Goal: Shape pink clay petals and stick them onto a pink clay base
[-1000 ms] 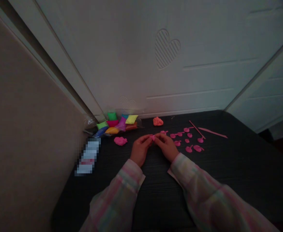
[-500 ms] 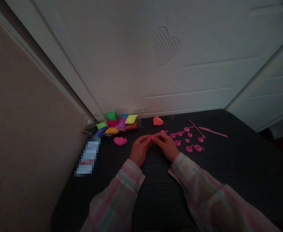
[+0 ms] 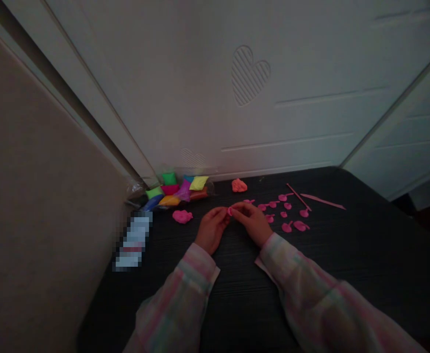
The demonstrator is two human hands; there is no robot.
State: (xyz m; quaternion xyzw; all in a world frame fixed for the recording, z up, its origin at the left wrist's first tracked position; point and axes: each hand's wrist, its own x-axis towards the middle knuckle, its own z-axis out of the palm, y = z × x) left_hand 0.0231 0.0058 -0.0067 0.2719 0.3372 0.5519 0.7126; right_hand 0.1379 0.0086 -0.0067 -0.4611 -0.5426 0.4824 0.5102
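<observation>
Between my fingertips is a small piece of pink modelling clay [image 3: 230, 211], pinched from both sides above the dark table. My left hand [image 3: 212, 228] grips its left side with thumb and forefinger. From the right, my right hand [image 3: 252, 221] holds it the same way; the fingers cover much of it. Just right of my right hand lie several small pink clay pieces [image 3: 287, 227], flattened and some with thin tails. A larger pink clay lump [image 3: 182, 216] rests left of my left hand. Beyond both hands sits an orange clay lump [image 3: 239, 185].
A clear bag of coloured clay packets [image 3: 178, 190] lies at the back left, near a blurred pale item [image 3: 133, 242]. Two slim pink tools, a rod [image 3: 298, 196] and a flat blade [image 3: 323, 201], lie at the right. A white panel [image 3: 185, 88] rises behind the table [image 3: 237, 294].
The pink clay between my fingertips now shows as a small curved loop, and my fingers have shifted slightly around it. The things on the table have stayed put.
</observation>
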